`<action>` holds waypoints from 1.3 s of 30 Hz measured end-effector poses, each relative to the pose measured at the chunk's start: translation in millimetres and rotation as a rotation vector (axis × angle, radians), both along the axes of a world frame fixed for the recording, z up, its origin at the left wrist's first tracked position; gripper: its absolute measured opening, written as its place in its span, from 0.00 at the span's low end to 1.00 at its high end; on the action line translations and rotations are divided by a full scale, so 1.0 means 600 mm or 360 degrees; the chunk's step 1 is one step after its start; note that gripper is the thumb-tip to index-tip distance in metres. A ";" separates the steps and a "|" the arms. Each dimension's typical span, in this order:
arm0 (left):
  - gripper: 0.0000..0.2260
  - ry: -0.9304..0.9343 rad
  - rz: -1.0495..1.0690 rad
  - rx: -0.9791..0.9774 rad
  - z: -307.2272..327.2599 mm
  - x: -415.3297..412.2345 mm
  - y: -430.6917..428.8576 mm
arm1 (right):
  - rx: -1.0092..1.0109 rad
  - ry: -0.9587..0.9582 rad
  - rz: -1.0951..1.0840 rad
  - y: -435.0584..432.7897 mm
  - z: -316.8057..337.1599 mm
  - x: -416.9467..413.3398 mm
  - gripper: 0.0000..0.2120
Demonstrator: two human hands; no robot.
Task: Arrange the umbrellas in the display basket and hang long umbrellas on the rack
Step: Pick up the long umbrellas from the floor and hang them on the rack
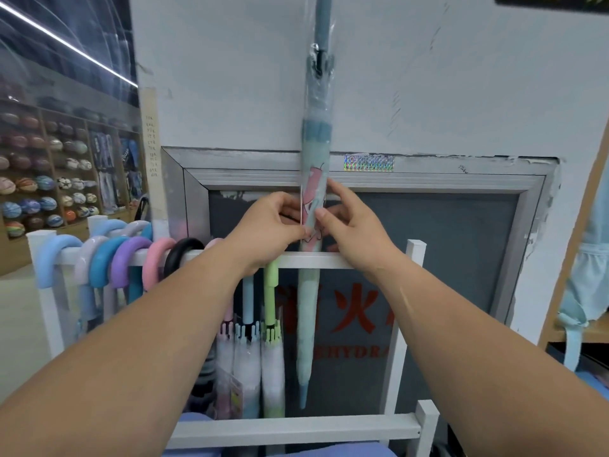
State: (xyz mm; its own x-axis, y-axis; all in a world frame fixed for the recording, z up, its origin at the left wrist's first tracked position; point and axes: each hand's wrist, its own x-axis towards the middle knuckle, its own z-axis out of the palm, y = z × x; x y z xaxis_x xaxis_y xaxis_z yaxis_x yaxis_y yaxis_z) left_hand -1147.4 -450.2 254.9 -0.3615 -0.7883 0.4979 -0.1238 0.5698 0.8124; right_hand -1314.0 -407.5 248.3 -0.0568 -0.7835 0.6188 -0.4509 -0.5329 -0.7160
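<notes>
A long light-blue umbrella in a clear plastic sleeve stands upright in front of the wall, its handle end cut off by the top of the frame and its tip pointing down behind the white rack's top rail. My left hand pinches the sleeve's edge at the pink picture label. My right hand pinches the same section from the other side. Several long umbrellas hang by curved handles on the rail's left part. Three more long umbrellas hang below my left wrist.
The rack's lower white rail runs across the bottom. Behind the rack a metal-framed hydrant cabinet is set in the wall. Shelves of balls fill the left background. A wooden shelf with pale blue bags stands at the right.
</notes>
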 end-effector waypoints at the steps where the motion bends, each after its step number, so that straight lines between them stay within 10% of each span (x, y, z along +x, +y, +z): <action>1: 0.15 -0.0018 0.0012 0.0000 0.001 0.001 -0.001 | -0.0009 -0.0008 -0.0010 0.000 0.000 0.003 0.24; 20: 0.27 0.0114 0.0032 -0.0207 -0.005 0.000 -0.002 | 0.0160 0.0053 0.0102 -0.002 0.016 -0.005 0.13; 31: 0.36 -0.0359 0.0270 -0.0277 0.022 0.016 0.023 | 0.0172 -0.0087 0.0038 0.005 0.051 0.010 0.10; 39: 0.20 -0.0035 0.0530 -0.0315 0.049 0.019 0.018 | 0.0166 0.0235 -0.0080 -0.021 0.021 0.010 0.13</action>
State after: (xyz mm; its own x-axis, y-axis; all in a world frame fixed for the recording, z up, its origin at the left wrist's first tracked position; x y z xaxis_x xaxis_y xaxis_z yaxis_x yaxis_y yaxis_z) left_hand -1136.1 -439.3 284.3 -0.1141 -0.7537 0.6472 -0.3448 0.6410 0.6857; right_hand -1308.1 -420.0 261.0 -0.0118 -0.8424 0.5387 -0.5795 -0.4333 -0.6902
